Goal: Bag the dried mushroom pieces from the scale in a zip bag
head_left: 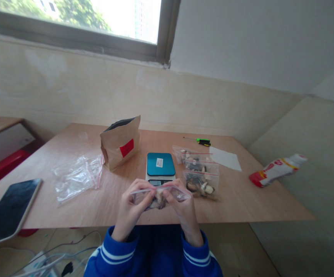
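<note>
A clear zip bag point(159, 201) with dried mushrooms in it is held at its top edge between both hands, above the near table edge. My left hand point(135, 198) pinches the left part of the bag's mouth, and my right hand point(181, 200) pinches the right part, thumbs close together. Just beyond the hands is a kitchen scale point(160, 164) with a blue top; its display is partly hidden by the fingers. To the right lie several filled zip bags of dried mushrooms point(203, 186), overlapping in a row.
A brown paper pouch point(121, 144) with a red label stands open behind the scale's left side. Empty clear bags point(76, 179) and a tablet point(11, 207) lie left. Rightward are screwdrivers point(203, 142), white paper point(225, 158) and a white-and-red bottle point(276, 170).
</note>
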A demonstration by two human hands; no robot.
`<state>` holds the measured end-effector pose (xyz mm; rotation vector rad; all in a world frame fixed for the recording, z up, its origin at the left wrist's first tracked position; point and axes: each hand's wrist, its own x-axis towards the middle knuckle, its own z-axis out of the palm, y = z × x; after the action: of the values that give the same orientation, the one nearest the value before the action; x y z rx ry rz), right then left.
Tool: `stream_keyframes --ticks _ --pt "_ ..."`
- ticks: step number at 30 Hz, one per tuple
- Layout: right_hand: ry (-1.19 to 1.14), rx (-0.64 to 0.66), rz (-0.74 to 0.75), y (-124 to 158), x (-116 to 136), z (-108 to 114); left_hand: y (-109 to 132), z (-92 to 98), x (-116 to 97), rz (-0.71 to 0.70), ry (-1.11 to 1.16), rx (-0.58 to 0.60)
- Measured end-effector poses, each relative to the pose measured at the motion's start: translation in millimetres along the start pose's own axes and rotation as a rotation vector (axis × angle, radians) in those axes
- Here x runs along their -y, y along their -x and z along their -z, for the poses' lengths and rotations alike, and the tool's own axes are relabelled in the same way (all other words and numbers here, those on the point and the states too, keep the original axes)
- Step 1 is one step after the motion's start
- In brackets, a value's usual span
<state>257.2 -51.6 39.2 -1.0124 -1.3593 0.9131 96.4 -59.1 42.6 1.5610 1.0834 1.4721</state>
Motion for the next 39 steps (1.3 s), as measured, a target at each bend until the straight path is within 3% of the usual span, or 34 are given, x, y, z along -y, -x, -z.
stream_keyframes --ticks 21,28,32,36,39 --pt "0.059 -0.13 0.092 1.2 8.9 -6.3 0.9 -5.8 -2.2 -0.113 -0.163 -0.083" --pt "0.045 -0.057 0.077 0.5 0.9 18.1 0.1 -0.9 -1.6 -0.098 -0.121 -0.061" --pt "0.328 -0.153 0.16 4.4 13.7 29.1 -0.2 3.5 -4.7 -0.128 -0.18 -0.042" --pt "0.64 -0.1 0.325 9.8 36.0 18.0 0.3 2.5 -11.0 -0.167 -0.243 0.022" --pt "0.732 -0.067 0.39 11.2 41.9 8.6 1.5 0.2 -14.4 -0.194 -0.254 0.049"
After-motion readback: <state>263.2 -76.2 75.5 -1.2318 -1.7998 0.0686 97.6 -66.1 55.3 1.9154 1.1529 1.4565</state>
